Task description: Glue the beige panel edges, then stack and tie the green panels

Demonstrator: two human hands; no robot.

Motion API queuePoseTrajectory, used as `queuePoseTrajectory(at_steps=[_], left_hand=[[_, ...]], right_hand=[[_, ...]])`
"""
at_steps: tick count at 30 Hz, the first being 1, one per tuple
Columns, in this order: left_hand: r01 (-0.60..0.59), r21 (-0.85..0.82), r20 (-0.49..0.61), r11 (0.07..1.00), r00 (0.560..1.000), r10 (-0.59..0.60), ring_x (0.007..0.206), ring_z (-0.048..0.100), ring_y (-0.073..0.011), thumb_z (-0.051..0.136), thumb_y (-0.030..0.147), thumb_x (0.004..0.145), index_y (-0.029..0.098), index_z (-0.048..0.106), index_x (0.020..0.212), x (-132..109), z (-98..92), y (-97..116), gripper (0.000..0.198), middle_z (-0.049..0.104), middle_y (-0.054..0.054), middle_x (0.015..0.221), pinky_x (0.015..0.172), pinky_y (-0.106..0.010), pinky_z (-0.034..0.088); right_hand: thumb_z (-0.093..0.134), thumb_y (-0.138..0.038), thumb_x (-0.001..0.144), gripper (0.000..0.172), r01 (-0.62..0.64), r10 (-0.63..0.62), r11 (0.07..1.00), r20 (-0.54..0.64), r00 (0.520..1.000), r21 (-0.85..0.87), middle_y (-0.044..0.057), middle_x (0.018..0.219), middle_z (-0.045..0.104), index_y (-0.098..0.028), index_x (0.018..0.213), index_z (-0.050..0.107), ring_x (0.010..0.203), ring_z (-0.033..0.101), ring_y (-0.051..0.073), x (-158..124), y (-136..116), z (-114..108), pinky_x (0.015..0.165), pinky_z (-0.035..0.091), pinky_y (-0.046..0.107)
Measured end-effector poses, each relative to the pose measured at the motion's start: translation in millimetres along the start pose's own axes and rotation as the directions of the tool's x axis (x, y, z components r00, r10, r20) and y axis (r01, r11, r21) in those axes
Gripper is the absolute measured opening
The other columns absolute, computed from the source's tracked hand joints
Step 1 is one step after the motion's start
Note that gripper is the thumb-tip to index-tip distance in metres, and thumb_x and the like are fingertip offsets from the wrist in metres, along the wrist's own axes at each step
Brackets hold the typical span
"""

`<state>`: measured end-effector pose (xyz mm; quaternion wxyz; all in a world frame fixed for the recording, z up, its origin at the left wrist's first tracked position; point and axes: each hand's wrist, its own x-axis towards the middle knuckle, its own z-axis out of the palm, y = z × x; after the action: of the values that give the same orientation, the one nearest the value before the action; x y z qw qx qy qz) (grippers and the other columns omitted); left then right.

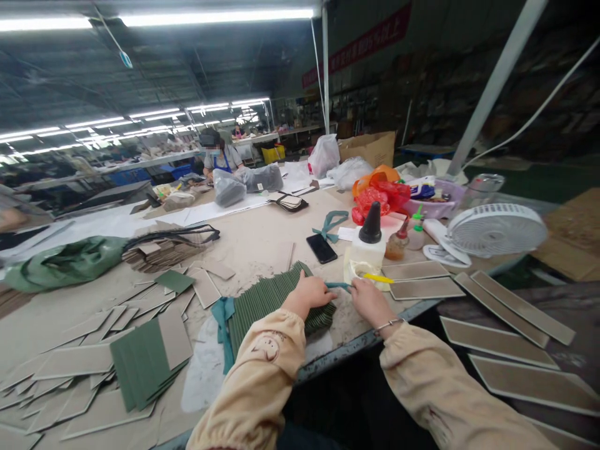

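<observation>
A row of tightly packed dark green pieces (267,300) lies at the table's front edge. A teal cloth strip (223,331) hangs over its left end. My left hand (309,292) rests on the right part of the row, its fingers closed where a narrow length of teal strip (338,285) comes out. That length runs straight across to my right hand (370,303), which pinches its other end beside the white glue bottle (368,253). A yellow stick (379,278) lies just above my right fingers. What is under my left palm is hidden.
Loose beige and green panels (140,362) spread over the left. More beige panels (497,344) lie at right, near a white fan (497,230). A phone (321,249), small bottles (397,242) and a purple basin (434,200) stand beyond. A person (220,156) sits farther back.
</observation>
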<state>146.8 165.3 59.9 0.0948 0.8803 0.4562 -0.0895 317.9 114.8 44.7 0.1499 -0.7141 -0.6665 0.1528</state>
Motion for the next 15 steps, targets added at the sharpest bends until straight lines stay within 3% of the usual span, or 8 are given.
queuePoseTrajectory(at_steps=[5,8,11,15], left_hand=[[-0.011,-0.023,-0.02,1.0,1.0,0.01,0.104,0.062,-0.0313,0.034,0.067,0.087,0.023,0.076,0.091,-4,-1.5,-1,0.061,0.072,-0.011,0.098,0.106,-0.067,0.017],[0.002,-0.03,-0.018,1.0,1.0,-0.003,0.105,0.061,-0.0322,0.033,0.07,0.086,0.022,0.076,0.092,-8,-3.5,0,0.064,0.072,-0.013,0.099,0.106,-0.067,0.017],[0.01,-0.047,-0.018,0.999,1.0,-0.011,0.106,0.06,-0.033,0.034,0.071,0.084,0.02,0.075,0.093,-12,-4.6,1,0.066,0.071,-0.015,0.101,0.107,-0.064,0.018],[0.014,-0.085,-0.022,0.996,1.0,-0.016,0.107,0.059,-0.0331,0.039,0.07,0.083,0.019,0.075,0.092,-13,-4.0,1,0.063,0.071,-0.015,0.103,0.109,-0.062,0.017]], right_hand=[[0.038,-0.024,0.095,0.019,-0.06,0.062,0.979,-0.003,0.998,0.196,0.004,0.076,0.067,-0.018,0.092,0.056,0.064,0.064,0.013,34,-30,-8,0.059,0.048,0.022],[0.035,-0.022,0.095,0.021,-0.096,0.106,0.962,-0.026,0.994,0.258,0.004,0.071,0.067,-0.019,0.092,0.056,0.055,0.063,0.013,55,-40,-15,0.052,0.048,0.022],[0.036,-0.022,0.094,0.022,-0.091,0.107,0.967,-0.056,0.993,0.237,0.007,0.07,0.068,-0.018,0.09,0.056,0.053,0.063,0.014,68,-36,-31,0.05,0.048,0.022],[0.037,-0.024,0.092,0.023,-0.053,0.064,0.996,-0.137,0.989,0.078,0.009,0.064,0.066,-0.014,0.088,0.057,0.048,0.061,0.015,77,-14,-55,0.048,0.045,0.024]])
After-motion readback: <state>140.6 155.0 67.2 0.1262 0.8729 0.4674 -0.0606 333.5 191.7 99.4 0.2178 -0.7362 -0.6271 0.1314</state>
